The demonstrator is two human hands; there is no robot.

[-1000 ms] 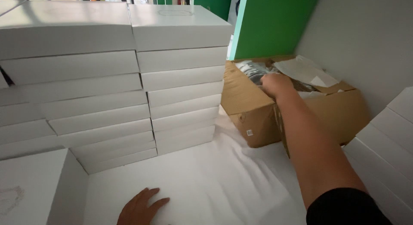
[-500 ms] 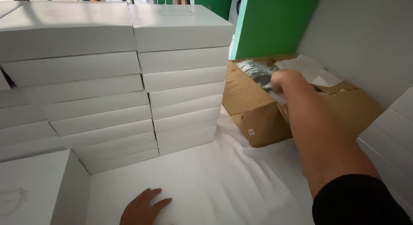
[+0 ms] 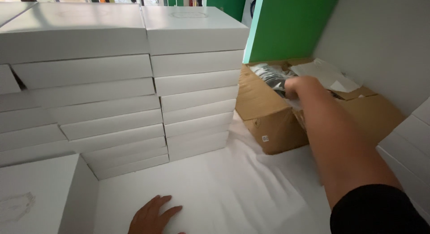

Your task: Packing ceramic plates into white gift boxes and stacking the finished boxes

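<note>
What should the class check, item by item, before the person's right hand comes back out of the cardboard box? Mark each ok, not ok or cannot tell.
1. Right hand is inside the cardboard box: ok.
2. Grip on the grey packets: cannot tell, fingers hidden.
3. Box flaps open: ok.
4. Left hand flat on the white cloth, holding nothing: ok.
5. Bare cloth in front of the box: ok.
6. Stacks of white boxes stand apart from the arm: ok.
</note>
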